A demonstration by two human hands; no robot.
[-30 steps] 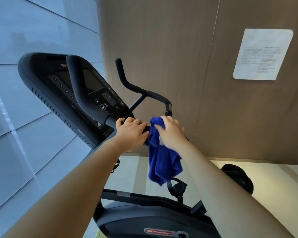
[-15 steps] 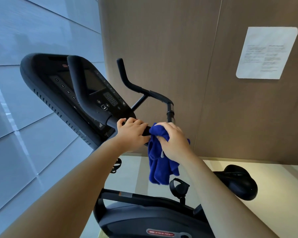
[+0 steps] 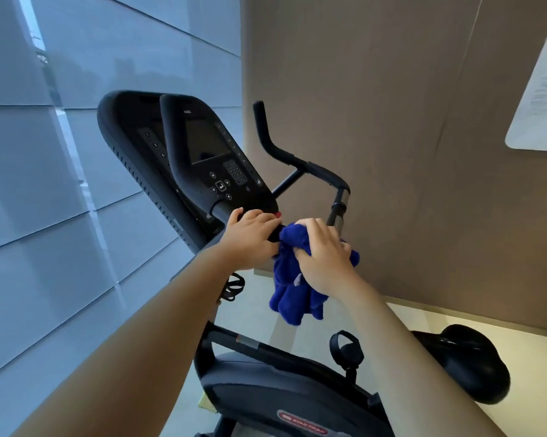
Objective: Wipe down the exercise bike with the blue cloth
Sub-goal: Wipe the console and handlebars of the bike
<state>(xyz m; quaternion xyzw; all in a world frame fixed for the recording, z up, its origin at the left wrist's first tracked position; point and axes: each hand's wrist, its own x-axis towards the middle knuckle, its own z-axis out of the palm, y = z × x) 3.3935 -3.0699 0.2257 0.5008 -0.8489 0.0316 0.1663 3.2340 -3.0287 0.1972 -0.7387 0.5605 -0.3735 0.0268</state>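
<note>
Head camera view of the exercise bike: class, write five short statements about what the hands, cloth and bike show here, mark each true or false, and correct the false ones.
1. The right hand presses the blue cloth against the handlebar. True.
2. The left hand holds the cloth. False: it grips the bare bar beside the cloth.
3. The console screen is lit. False: it is dark.
4. Part of the cloth hangs loose below the right hand. True.
5. The saddle is white. False: it is black.
</note>
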